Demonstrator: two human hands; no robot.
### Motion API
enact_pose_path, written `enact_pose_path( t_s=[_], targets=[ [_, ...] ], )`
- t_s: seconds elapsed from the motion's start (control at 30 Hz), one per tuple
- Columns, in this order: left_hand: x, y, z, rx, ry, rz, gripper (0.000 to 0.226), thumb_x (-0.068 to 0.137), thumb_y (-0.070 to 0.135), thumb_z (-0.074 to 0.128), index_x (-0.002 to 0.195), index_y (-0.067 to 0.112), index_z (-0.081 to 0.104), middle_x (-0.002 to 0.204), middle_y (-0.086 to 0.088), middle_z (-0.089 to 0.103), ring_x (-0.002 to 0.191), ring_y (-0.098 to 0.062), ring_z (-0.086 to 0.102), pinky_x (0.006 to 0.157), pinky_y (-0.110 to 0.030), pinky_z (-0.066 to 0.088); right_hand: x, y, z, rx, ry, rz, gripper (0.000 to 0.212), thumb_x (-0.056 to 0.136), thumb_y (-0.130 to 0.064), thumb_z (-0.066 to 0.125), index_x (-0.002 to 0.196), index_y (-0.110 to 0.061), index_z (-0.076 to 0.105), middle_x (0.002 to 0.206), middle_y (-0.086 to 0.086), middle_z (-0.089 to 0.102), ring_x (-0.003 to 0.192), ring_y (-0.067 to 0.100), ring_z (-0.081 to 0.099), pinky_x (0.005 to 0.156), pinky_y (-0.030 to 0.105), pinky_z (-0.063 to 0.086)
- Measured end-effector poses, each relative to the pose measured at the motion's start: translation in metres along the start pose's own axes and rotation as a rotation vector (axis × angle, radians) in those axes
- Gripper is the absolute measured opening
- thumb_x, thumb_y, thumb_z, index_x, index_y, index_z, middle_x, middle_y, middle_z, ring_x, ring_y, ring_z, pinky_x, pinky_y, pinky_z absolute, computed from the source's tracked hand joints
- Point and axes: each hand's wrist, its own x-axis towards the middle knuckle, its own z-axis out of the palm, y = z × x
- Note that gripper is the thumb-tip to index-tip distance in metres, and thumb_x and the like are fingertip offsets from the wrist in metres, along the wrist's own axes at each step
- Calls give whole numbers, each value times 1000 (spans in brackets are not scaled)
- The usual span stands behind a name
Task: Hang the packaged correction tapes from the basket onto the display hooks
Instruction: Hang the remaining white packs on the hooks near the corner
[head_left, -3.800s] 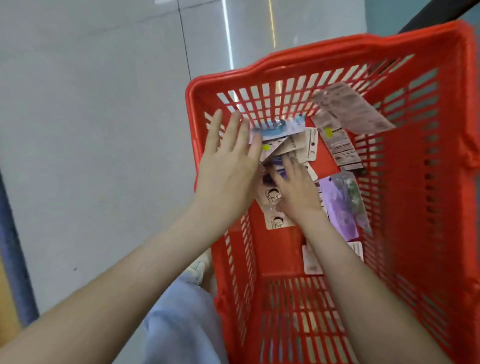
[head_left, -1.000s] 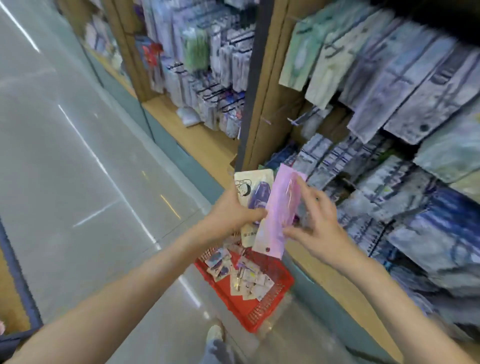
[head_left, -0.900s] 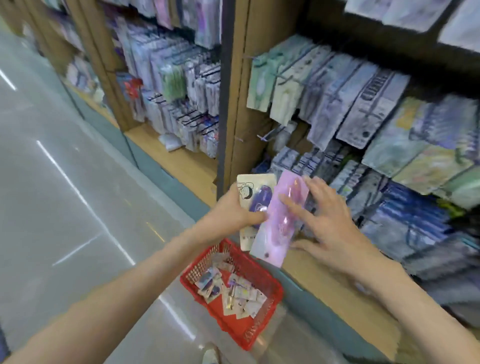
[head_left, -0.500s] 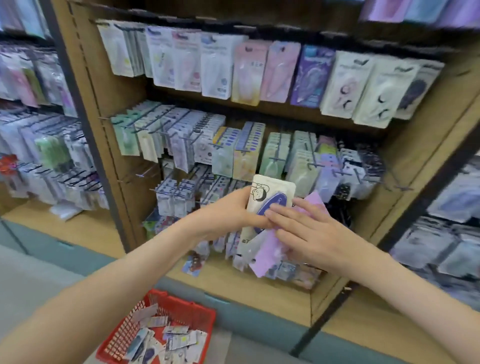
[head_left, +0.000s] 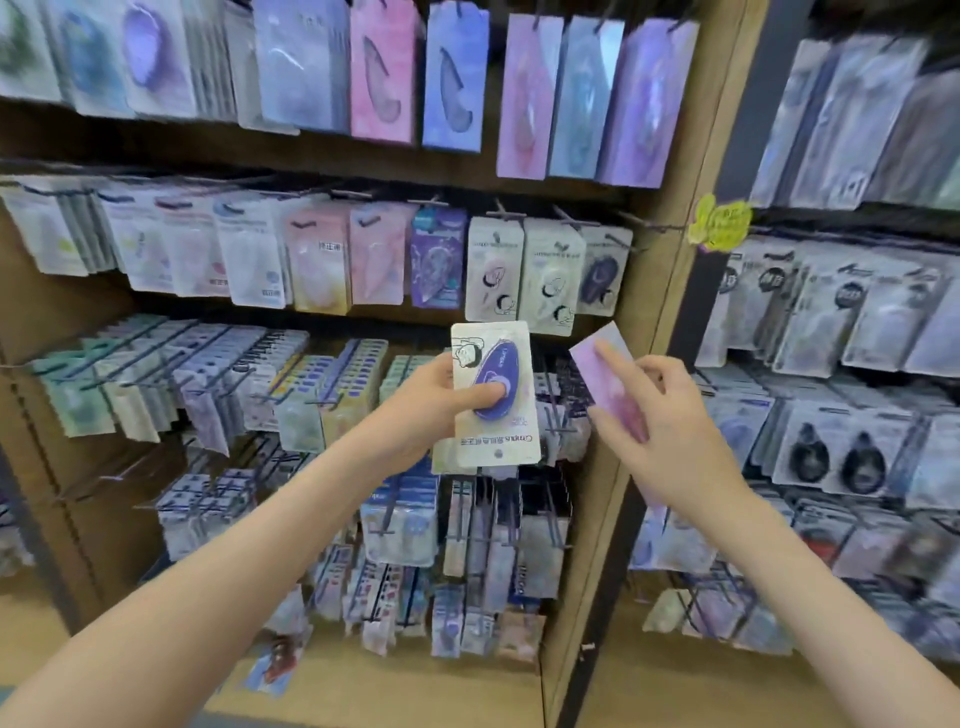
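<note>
**Correction tapes held up in front of the hooks, one in each hand**

Correction tape in a white card pack (head_left: 497, 441) sits in the left hand (head_left: 421, 410), raised in front of the middle rows of the display. Its long axis stands close to upright. The printed brand line along its lower edge reads upside down, so the pack is held inverted, face toward the camera. The purple, teardrop-shaped tape (head_left: 496, 366) under the blister lies along the card, narrow end up. The left thumb (head_left: 480, 397) presses on the lower part of the blister, and the other fingers curl behind the card, gripping it.

The right hand (head_left: 675, 431) pinches a second pack, pink and lilac (head_left: 605, 387), just to the right of the first and apart from it. This one is tilted, its long axis running from upper left down to lower right. The index finger (head_left: 621, 364) lies straight along its face, and the remaining fingers curl under it. Its lower end is hidden by the hand.

Behind both packs, dark wire display hooks (head_left: 553, 421) jut out, most of them loaded with hung packs (head_left: 550, 275). A wooden upright (head_left: 660, 291) divides the bays and carries a yellow tag (head_left: 719, 224). One loose pack (head_left: 275, 665) lies on the bottom shelf board.
</note>
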Motion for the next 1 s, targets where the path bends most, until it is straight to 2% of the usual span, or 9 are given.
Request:
enact_pose_path(
  t_s=[0.07, 0.17, 0.43, 0.53, 0.67, 0.8, 1.0],
  targets=[
    [9, 2, -6, -17, 46, 38, 31, 90, 12, 66, 119, 11, 57, 109, -6, 73, 95, -21, 71, 77, -38, 60, 15, -1, 4, 44, 14, 61, 58, 92, -39, 56, 147, -30, 39, 106, -3, 37, 82, 14, 43, 78, 32, 44],
    [23, 4, -24, -17, 125, 82, 27, 88, 12, 68, 113, 14, 58, 105, -4, 73, 89, -18, 72, 69, -32, 59, 40, -14, 15, 46, 50, 122, 60, 90, -40, 59, 146, -32, 40, 104, -2, 37, 78, 15, 46, 72, 33, 46],
    [48, 27, -112, 109, 246, 224, 24, 88, 13, 70, 109, 18, 60, 99, 4, 75, 92, -16, 72, 74, -29, 58, 111, -67, 72, 80, 86, 143, 60, 89, -47, 56, 146, -36, 39, 106, -1, 37, 88, 14, 46, 76, 34, 49],
    [49, 48, -143, 148, 213, 304, 30, 87, 12, 70, 113, 21, 59, 103, 4, 74, 92, -13, 71, 73, -27, 57, 140, -89, 85, 73, 213, 60, 63, 85, -50, 51, 145, -32, 42, 103, -1, 37, 84, 12, 43, 72, 29, 43],
    [48, 92, -167, 128, 146, 449, 40, 82, 11, 71, 119, 17, 58, 104, 1, 74, 92, -14, 71, 69, -30, 58, 182, -112, 85, 32, 413, -13, 56, 90, -43, 60, 141, -25, 48, 102, 1, 35, 78, 5, 36, 68, 17, 31],
    [54, 130, -174, 116, 98, 548, 52, 70, 24, 73, 119, 15, 58, 105, -1, 74, 95, -18, 72, 73, -34, 59, 214, -127, 75, 33, 449, -47, 57, 89, -38, 62, 142, -22, 48, 100, 3, 36, 75, 7, 36, 71, 14, 29],
    [79, 158, -165, 106, 52, 567, 36, 86, 11, 70, 119, 13, 57, 105, -1, 74, 93, -20, 72, 74, -37, 60, 250, -110, 42, 21, 503, 86, 57, 91, -39, 62, 144, -29, 44, 102, 4, 36, 75, 9, 41, 75, 12, 28]
  ],
)
